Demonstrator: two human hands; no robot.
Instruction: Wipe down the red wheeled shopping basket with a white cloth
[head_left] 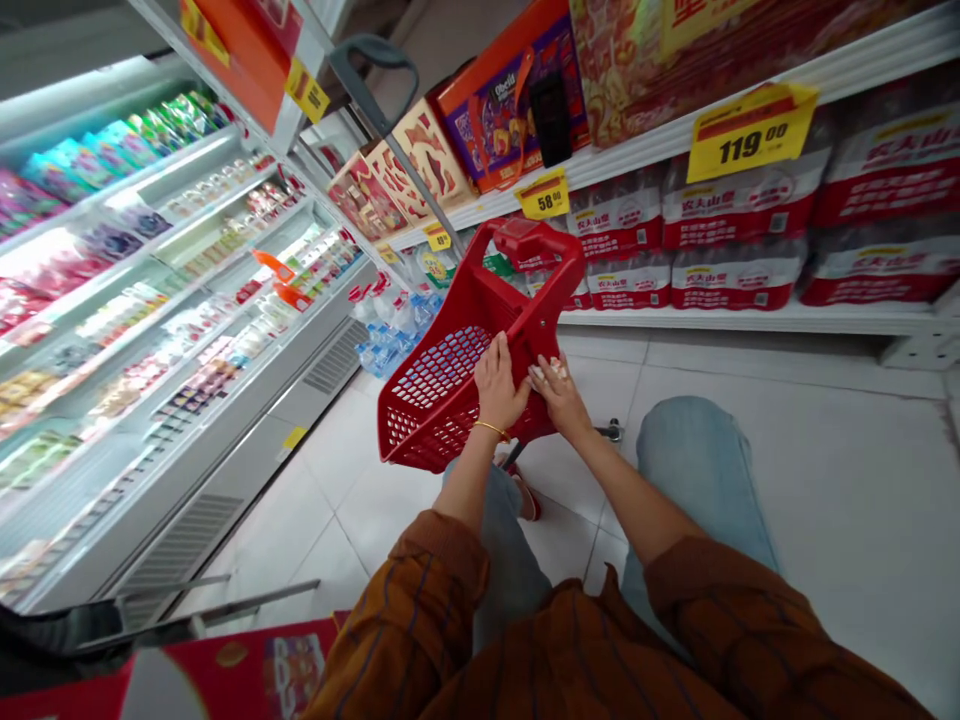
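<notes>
A red plastic shopping cart [442, 380] with perforated basket walls stands in front of my legs, angled in the aisle. My left hand [499, 385] holds the cart's near side, its fingers laid over the upper edge and a gold bangle at the wrist. Close beside it, my right hand [559, 400] grips the red frame below the handle, with fingers a little apart and light-coloured rings or nails showing. The cart's red handle [536, 240] rises above both hands, touched by neither. My fingertips' undersides are hidden.
Ahead and right, a white shelf [750, 318] holds packed bottled drinks [739, 195] and boxed goods. A refrigerated display [187, 300] lines the left. Bottles [394, 320] stand beyond the cart. A red box [225, 675] is near, lower left. White tiles [847, 450] cover the floor.
</notes>
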